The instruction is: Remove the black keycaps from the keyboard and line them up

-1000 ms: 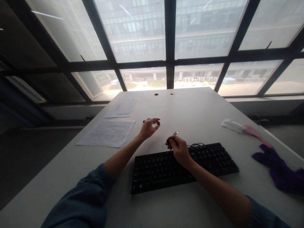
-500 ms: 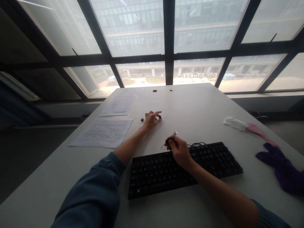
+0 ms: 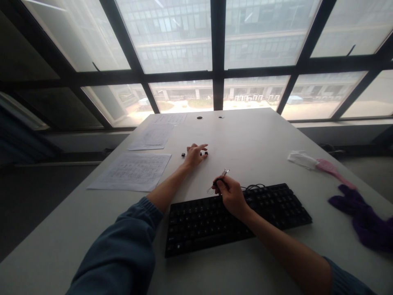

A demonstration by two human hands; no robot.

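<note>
My left hand (image 3: pixel 194 154) is stretched far out and rests on the white table (image 3: pixel 251 143). Its index finger points out, the fingers are apart, and the fingertips touch a small black keycap (image 3: pixel 204 154). Another small black piece (image 3: pixel 183 154) lies just left of that hand. My right hand (image 3: pixel 232 196) hovers over the top edge of a black keyboard (image 3: pixel 233 219). It is closed on a thin wire tool with a clear handle (image 3: pixel 220 180) that points up and away.
Printed sheets (image 3: pixel 132 171) lie on the left, with more paper (image 3: pixel 152 136) behind them. At the right edge are a white crumpled cloth (image 3: pixel 299 158), a pink brush (image 3: pixel 330 169) and a purple glove (image 3: pixel 360 215). The keyboard's cable (image 3: pixel 253 187) loops behind it. Windows stand beyond the table.
My left hand went from a raised pinch on a small black piece down and forward to the table, where its fingers spread. The right hand with the tool barely moved.
</note>
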